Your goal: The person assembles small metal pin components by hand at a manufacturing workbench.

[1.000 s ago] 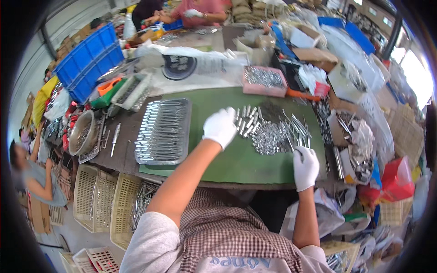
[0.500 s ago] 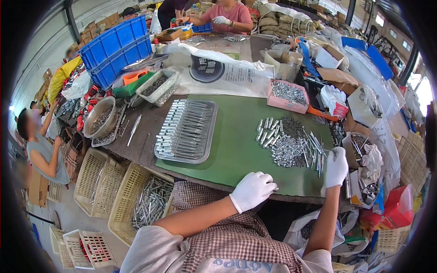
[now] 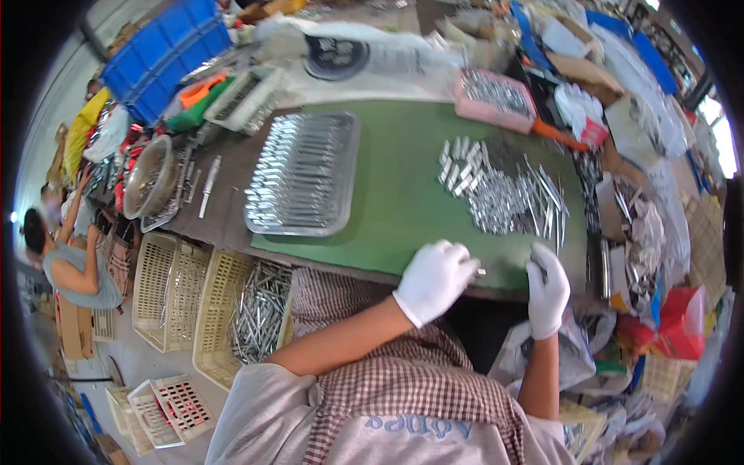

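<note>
Showing at front edge of desk (image 3: 226,203): left hand (image 3: 436,280), fingers pinching metal piece (image 3: 481,272), which could fall if grip slips; right hand (image 3: 549,293), fingers bent, contents unclear.

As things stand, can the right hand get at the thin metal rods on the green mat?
Probably yes: the right hand is just on the near side of the thin metal rods, with only green mat seen between; whether it holds something is unclear.
</note>
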`<state>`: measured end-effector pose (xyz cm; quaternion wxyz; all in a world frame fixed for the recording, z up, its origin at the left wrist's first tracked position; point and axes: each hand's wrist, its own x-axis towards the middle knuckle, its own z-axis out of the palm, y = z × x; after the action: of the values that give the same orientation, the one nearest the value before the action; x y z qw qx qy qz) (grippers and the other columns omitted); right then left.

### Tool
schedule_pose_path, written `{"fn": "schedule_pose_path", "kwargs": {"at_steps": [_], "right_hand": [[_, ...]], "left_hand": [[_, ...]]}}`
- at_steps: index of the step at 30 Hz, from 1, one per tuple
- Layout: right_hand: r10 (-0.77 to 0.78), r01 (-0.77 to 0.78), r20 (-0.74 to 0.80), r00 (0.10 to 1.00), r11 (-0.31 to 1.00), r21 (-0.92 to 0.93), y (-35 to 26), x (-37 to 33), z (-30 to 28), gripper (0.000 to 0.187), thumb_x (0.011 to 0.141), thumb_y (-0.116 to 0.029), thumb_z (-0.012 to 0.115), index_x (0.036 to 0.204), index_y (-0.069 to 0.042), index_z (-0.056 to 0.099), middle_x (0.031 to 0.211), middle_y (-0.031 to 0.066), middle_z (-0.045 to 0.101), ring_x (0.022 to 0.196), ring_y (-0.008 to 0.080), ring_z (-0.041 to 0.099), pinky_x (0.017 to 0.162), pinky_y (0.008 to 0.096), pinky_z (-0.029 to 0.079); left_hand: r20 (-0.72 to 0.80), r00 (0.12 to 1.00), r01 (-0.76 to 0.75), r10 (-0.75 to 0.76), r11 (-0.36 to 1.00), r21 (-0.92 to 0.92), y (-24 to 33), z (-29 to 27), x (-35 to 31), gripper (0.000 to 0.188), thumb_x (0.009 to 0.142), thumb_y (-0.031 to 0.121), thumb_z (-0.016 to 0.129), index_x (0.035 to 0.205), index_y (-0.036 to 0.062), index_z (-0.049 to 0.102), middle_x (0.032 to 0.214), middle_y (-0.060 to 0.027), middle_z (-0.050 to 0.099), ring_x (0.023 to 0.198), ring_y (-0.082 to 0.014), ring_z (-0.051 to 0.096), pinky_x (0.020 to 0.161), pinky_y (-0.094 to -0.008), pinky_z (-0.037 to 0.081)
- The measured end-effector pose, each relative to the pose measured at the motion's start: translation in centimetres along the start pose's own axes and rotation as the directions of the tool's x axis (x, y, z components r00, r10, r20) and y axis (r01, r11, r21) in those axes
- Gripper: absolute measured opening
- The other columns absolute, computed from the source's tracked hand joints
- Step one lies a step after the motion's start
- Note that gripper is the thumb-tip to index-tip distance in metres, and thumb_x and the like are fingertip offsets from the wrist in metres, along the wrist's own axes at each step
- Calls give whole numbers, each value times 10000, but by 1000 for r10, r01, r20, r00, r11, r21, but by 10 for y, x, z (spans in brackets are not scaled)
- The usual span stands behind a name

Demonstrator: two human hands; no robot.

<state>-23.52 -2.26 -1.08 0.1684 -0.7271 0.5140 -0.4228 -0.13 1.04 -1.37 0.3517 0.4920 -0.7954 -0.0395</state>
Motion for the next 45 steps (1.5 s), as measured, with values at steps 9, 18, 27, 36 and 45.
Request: {"fn": "schedule_pose_path", "kwargs": {"at_steps": [9, 18, 27, 36, 45], "right_hand": [[10, -15, 60, 998, 995, 99, -13, 10, 10, 149, 877, 30, 676, 1023, 9, 694, 996, 125, 714, 901, 239, 694, 819, 320, 541], [-219, 307, 334, 917, 921, -240, -29, 4, 12, 152, 830, -53, 655, 971, -112, 657, 930, 81, 646, 923, 311, 629, 829, 421, 500], [-293, 362, 296, 909, 907, -215, -28, 11, 20, 101, 814, -77, 688, 907, -117, 684, 921, 34, 667, 930, 281, 612, 888, 413, 446], [-253, 266, 213, 944, 963, -36, -28, 22, 21, 132, 788, -44, 706, 908, -97, 701, 926, 63, 687, 915, 304, 636, 839, 418, 487], [-23, 39, 75, 997, 978, -206, 12, 56, 23, 100, 859, -91, 675, 944, -79, 727, 913, 129, 669, 817, 325, 657, 751, 390, 521]], "left_hand": [[20, 999, 42, -41, 997, -67, -9, -8, 5, 166, 786, 153, 741, 943, 108, 712, 828, -60, 622, 779, -287, 598, 706, -411, 491], [21, 997, 78, -76, 994, -73, -1, -4, -2, 143, 783, 129, 742, 915, 91, 702, 841, -62, 617, 779, -286, 589, 707, -407, 473], [10, 996, 91, -90, 993, -81, -1, -5, 2, 122, 769, 113, 742, 882, 94, 700, 827, -64, 621, 779, -288, 590, 708, -409, 468], [15, 996, 84, -83, 995, -56, -4, -5, 3, 115, 762, 121, 744, 865, 108, 695, 823, -53, 623, 770, -282, 587, 703, -408, 465], [-4, 997, 82, -83, 993, -82, 0, -4, 0, 120, 750, 106, 752, 858, 105, 701, 811, -47, 620, 757, -273, 589, 691, -400, 470]]}}
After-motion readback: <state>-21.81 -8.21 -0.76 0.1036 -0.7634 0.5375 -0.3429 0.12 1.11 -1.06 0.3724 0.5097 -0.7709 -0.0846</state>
